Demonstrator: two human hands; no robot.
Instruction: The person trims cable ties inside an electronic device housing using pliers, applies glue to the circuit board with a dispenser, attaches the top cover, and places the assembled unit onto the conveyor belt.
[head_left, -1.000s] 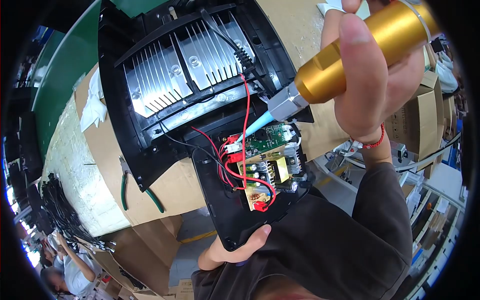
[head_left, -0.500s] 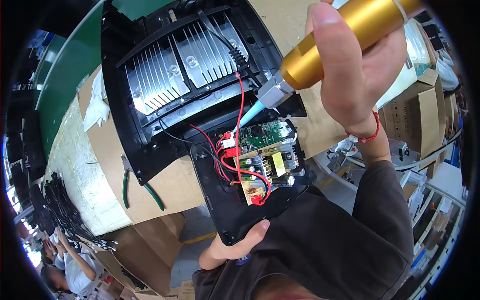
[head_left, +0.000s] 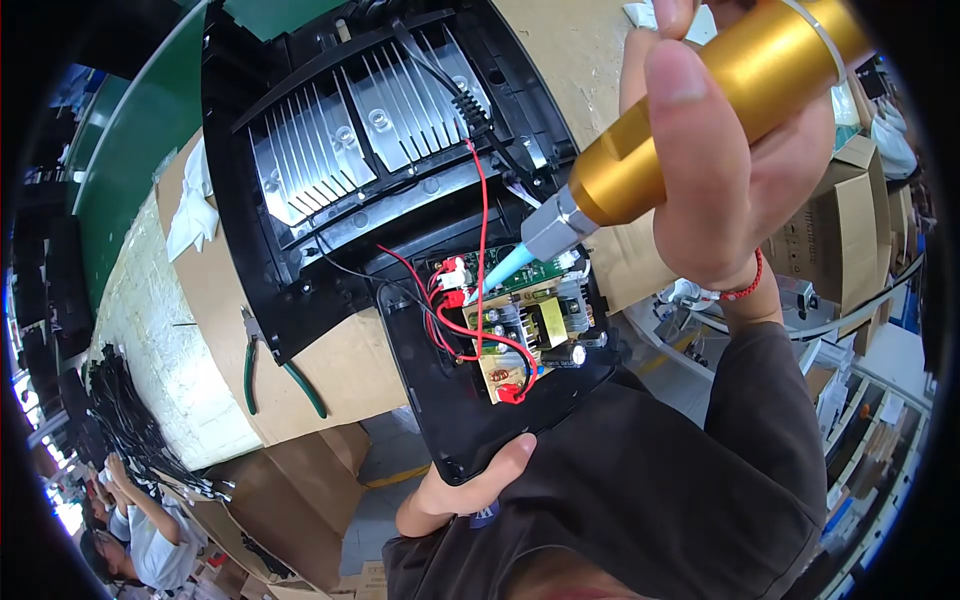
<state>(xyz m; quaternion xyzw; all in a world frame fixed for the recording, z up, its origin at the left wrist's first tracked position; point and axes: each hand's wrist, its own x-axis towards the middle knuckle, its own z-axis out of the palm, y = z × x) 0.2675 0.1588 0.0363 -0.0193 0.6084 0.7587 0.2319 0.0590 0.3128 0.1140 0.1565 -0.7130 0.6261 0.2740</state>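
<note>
My right hand is wrapped round a gold-coloured dispensing tool. Its pale blue tip points at the red and white connectors beside the green circuit board. Below that lies a tan board with a yellow transformer and capacitors. Both boards sit in a black cover, whose lower corner my left hand grips. Red and black wires run from the boards to a black housing with silver finned heat sinks.
Green-handled pliers lie on cardboard at the left, near a white cloth and a bundle of black cables. Cardboard boxes stand at the right. A co-worker is at the lower left.
My right hand and the gold tool have shifted right and slightly down. The blue tip has moved down to the lower connector. My left hand still grips the cover.
</note>
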